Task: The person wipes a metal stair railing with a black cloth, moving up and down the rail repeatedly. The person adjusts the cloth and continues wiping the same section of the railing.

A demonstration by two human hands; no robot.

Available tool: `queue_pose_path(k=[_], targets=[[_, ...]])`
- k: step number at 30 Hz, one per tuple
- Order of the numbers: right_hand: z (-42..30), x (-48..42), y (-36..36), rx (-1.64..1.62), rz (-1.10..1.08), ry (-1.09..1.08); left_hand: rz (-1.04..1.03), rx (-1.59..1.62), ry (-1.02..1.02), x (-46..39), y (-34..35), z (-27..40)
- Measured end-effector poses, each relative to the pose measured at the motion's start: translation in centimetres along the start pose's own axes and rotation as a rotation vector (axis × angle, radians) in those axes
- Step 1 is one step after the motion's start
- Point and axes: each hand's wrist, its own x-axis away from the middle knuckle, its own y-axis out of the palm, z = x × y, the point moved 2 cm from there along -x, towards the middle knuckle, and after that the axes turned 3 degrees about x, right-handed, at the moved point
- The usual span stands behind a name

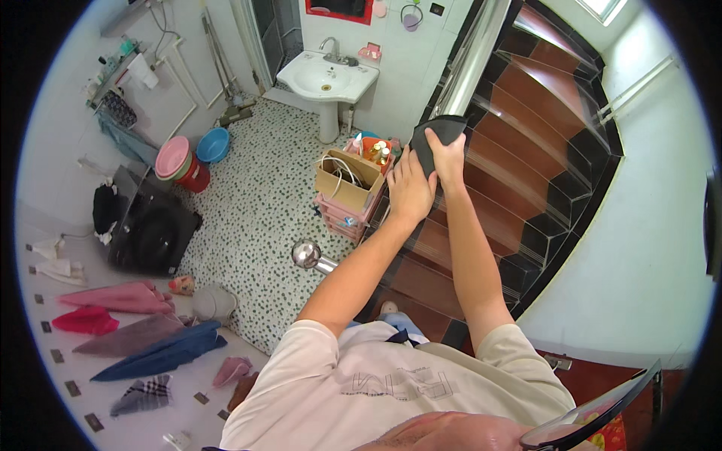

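Observation:
A dark grey cloth (423,147) lies folded over the stair handrail, a shiny metal tube (471,67) that runs up beside the steps. My left hand (410,189) rests with spread fingers against the cloth's lower left edge. My right hand (447,155) holds the cloth from the right, its thumb on top. Both hands are close together. Under the cloth, part of the rail is hidden. Nearer to me, a polished metal ball (306,253) caps a post to the left of my left forearm.
Red-brown stairs with black edges (519,129) curve up at the right. Left of my hands, a cardboard box (347,183) with a white cable stands on a pink rack (344,220), beside an orange basket (377,151). A white pedestal sink (327,82) stands behind.

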Motion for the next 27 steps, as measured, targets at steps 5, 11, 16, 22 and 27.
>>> queue_pose_path(k=[5, 11, 16, 22, 27], targets=[[4.5, 8.4, -0.5, 0.144, -0.171, 0.059, -0.069, 0.022, -0.109, 9.2, -2.1, -2.7], [12.4, 18.3, -3.5, 0.036, -0.793, 0.253, -0.267, 0.575, -0.626, 18.4, -1.9, -10.5], [10.7, 20.3, -6.5, -0.178, -0.778, 0.198, 0.006, 0.813, -0.627, 18.6, -2.7, -7.5], [6.6, 16.8, -8.6, -0.006, -0.793, -0.097, 0.15, 0.837, -0.722, 19.6, -2.7, -6.9], [4.5, 12.7, -6.4, -0.097, -0.691, -0.313, 0.379, 0.996, -0.696, 18.8, -4.2, -5.0]])
